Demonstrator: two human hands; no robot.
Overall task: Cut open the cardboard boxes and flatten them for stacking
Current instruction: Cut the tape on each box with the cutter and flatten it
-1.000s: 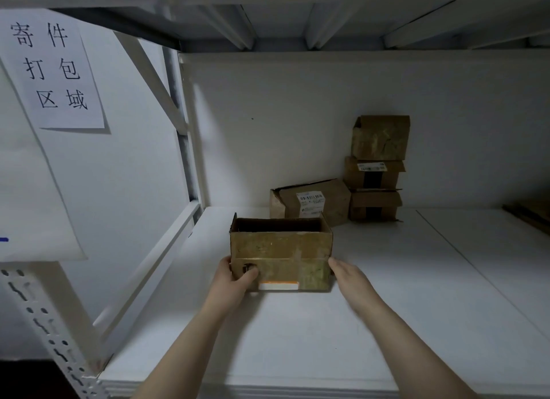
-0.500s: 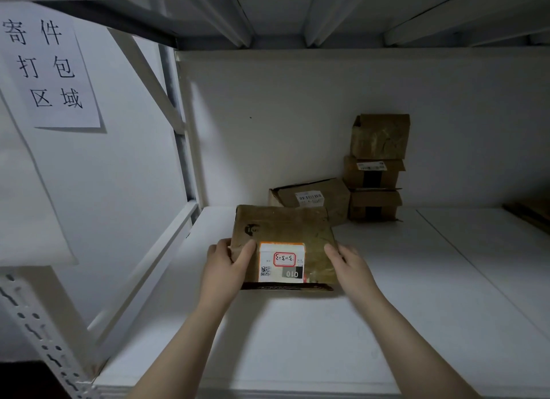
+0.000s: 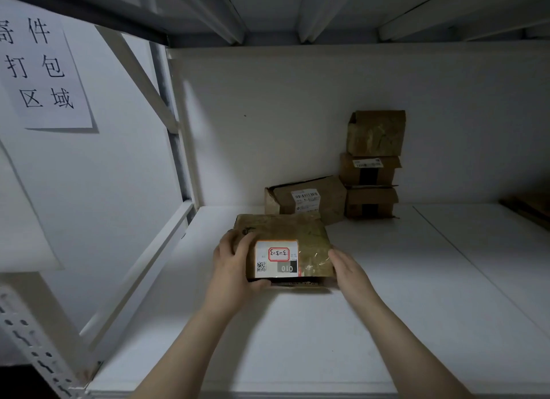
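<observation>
A small brown cardboard box [image 3: 300, 232] lies on the white shelf [image 3: 387, 294], its tape-covered face with a white and red label [image 3: 276, 258] turned up toward me. My left hand [image 3: 232, 264] grips the box's left near corner, fingers on top and thumb under the front edge. My right hand [image 3: 348, 270] rests flat against the box's right side with fingers straight. The box's open side is hidden.
Behind it, another brown box [image 3: 309, 199] leans beside a stack of three boxes [image 3: 372, 166] against the back wall. Flat cardboard [image 3: 532, 208] lies at the far right edge. A paper sign [image 3: 38, 68] hangs left, next to the rack's upright post [image 3: 184, 148].
The box stood with its open top up; it has been tipped over so its labelled face is up. Both hands stayed at its sides and shifted slightly with it.
</observation>
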